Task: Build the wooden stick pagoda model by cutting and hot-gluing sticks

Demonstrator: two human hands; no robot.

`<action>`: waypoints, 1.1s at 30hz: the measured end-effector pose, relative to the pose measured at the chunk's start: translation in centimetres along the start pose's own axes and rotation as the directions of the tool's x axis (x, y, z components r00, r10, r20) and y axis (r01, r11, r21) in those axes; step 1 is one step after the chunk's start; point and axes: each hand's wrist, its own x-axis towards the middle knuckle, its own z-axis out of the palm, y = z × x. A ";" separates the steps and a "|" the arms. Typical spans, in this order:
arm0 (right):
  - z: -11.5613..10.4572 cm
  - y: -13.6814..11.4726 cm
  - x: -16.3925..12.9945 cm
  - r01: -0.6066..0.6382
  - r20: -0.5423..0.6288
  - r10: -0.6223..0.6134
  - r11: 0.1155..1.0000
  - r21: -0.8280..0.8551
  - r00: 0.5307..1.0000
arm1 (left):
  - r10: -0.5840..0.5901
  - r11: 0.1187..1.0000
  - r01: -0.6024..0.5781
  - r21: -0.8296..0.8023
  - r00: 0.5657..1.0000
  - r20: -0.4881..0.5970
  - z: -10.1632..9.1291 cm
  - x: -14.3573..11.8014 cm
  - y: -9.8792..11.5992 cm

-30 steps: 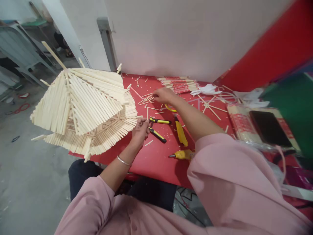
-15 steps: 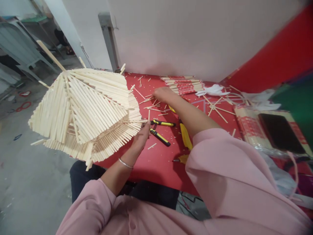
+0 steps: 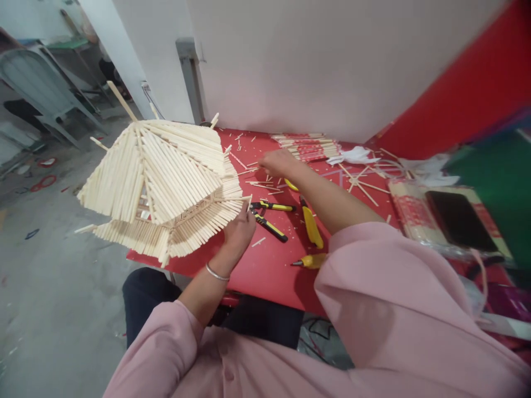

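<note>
A pagoda-like model (image 3: 178,177) built of pale wooden sticks, with two tiers of slatted roof, stands at the left of the red table. My left hand (image 3: 240,229) is closed beside the right corner of its lower roof, and a short wooden stick (image 3: 250,202) pokes up from the fingertips. Over the loose cut sticks (image 3: 265,185) reaches my right hand (image 3: 277,163), its fingers curled down; whatever they grip is hidden. Black-and-yellow pliers (image 3: 271,215) lie with handles spread just right of my left hand.
Yellow-handled tools (image 3: 311,224) and a yellow glue-gun-like tool (image 3: 313,261) lie near my right forearm. Wrapped stick bundles (image 3: 311,146) rest against the wall. Rightward are a star of sticks (image 3: 357,179) and a dark phone (image 3: 460,221) on more packs.
The view has shifted, and the model sits further right in it. My left hand has come closer to the model's lower roof corner with the stick. My right hand stays over the loose sticks.
</note>
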 end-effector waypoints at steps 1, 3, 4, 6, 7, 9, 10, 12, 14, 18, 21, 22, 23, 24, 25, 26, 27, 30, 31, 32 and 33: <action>-0.6 -0.1 -1.0 -0.017 -0.005 0.016 1.000 -0.016 1.000 | 0.028 0.995 -0.025 0.100 0.999 -0.027 -0.2 -0.1 0.2; -1.7 -0.4 -3.5 -0.022 -0.005 0.021 0.999 -0.030 1.000 | 0.084 0.966 -0.070 0.249 0.995 -0.047 -0.8 -0.6 0.4; -2.2 -0.7 -5.0 -0.014 -0.005 0.014 0.999 -0.034 1.000 | 0.115 0.950 -0.098 0.298 0.992 -0.042 -1.2 -1.0 0.4; -3.0 -1.6 -8.0 0.027 -0.018 -0.028 0.999 -0.042 0.999 | 0.185 0.927 -0.164 0.338 0.982 -0.030 -2.0 -2.0 0.2; -3.3 -2.3 -9.6 0.056 -0.030 -0.058 0.997 -0.047 0.998 | 0.221 0.925 -0.202 0.322 0.975 -0.022 -2.4 -2.6 0.0; -3.7 -4.1 -12.4 0.132 -0.052 -0.135 0.989 -0.060 0.990 | 0.252 0.948 -0.250 0.198 0.968 0.014 -3.1 -4.1 -0.4; -3.9 -5.1 -13.7 0.171 -0.061 -0.175 0.983 -0.068 0.983 | 0.225 0.970 -0.229 0.083 0.973 0.048 -3.3 -4.7 -0.6; -4.1 -7.4 -15.6 0.231 -0.069 -0.237 0.970 -0.081 0.969 | 0.102 0.979 -0.070 -0.192 0.981 0.164 -3.5 -5.8 -0.8; -4.2 -9.4 -16.5 0.256 -0.052 -0.260 0.964 -0.068 0.964 | -0.009 0.917 0.127 -0.377 0.954 0.301 -3.4 -6.5 -0.9; -4.1 -10.6 -14.9 0.198 -0.006 -0.198 0.980 -0.013 0.980 | -0.075 0.926 0.161 -0.340 0.965 0.252 -3.2 -6.1 -1.3; -3.6 -9.0 -11.0 0.065 -0.033 -0.066 0.998 -0.020 0.997 | 0.009 0.980 0.004 -0.201 0.998 0.067 -3.3 -5.2 -1.9; -3.3 -8.3 -9.3 0.018 -0.038 -0.019 1.000 -0.021 0.999 | 0.082 0.989 -0.081 -0.123 0.997 0.007 -3.4 -4.8 -2.1; -3.0 -7.7 -7.6 -0.018 -0.041 0.018 1.000 -0.019 0.999 | 0.164 0.986 -0.165 -0.023 0.985 -0.046 -3.4 -4.4 -2.4; -2.6 -7.1 -5.9 -0.039 -0.041 0.038 0.999 -0.013 0.998 | 0.241 0.969 -0.234 0.082 0.967 -0.086 -3.4 -4.1 -2.6; -2.3 -6.7 -4.2 -0.044 -0.041 0.044 0.999 -0.005 0.998 | 0.297 0.945 -0.276 0.174 0.949 -0.109 -3.4 -3.8 -2.9; -1.9 -6.5 -2.6 -0.036 -0.043 0.036 0.999 0.005 0.998 | 0.327 0.925 -0.293 0.241 0.938 -0.117 -3.3 -3.5 -3.1; -1.6 -6.3 -1.1 -0.021 -0.044 0.021 1.000 0.015 0.999 | 0.346 0.908 -0.300 0.292 0.931 -0.120 -3.2 -3.3 -3.4; -0.9 -6.5 2.2 0.031 -0.026 -0.031 0.999 0.025 0.999 | 0.380 0.868 -0.308 0.389 0.917 -0.123 -2.7 -3.0 -4.0; -0.7 -6.7 2.8 0.047 -0.015 -0.047 0.999 0.024 0.999 | 0.387 0.862 -0.309 0.402 0.913 -0.127 -2.6 -3.0 -4.1; -0.6 -6.9 3.2 0.063 -0.007 -0.063 0.998 0.020 0.998 | 0.392 0.860 -0.311 0.406 0.911 -0.133 -2.4 -2.9 -4.3; -0.6 -7.1 3.3 0.080 -0.006 -0.080 0.997 0.015 0.997 | 0.395 0.860 -0.314 0.403 0.908 -0.136 -2.3 -3.0 -4.4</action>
